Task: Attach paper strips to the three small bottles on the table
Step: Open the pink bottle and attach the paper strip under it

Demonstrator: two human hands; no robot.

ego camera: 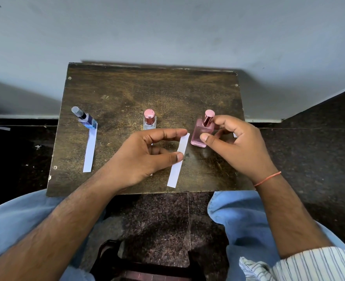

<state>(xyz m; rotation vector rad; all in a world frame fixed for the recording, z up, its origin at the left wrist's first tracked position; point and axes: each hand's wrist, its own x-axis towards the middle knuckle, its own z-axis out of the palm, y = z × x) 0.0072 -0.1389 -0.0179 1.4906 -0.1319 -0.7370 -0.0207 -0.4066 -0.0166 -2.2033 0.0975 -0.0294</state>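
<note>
Three small bottles stand in a row on a small wooden table (147, 92). The blue bottle (87, 121) at the left has a white paper strip (90, 152) running from its base toward me. The clear bottle with a pink cap (149, 120) is in the middle; a strip in front of it is mostly hidden under my left hand (145, 157). That hand pinches another white strip (176, 169) at its thumb tip, its index finger stretched above the strip's far end. My right hand (238, 147) grips the pink bottle (199, 134) with thumb and fingers.
The table stands against a grey wall (167, 31), on a dark speckled floor (309, 151). My knees in blue jeans (234, 207) sit at the table's near edge. A paper scrap (0, 127) lies on the floor at left. A bit of white paper (234, 135) shows behind my right fingers.
</note>
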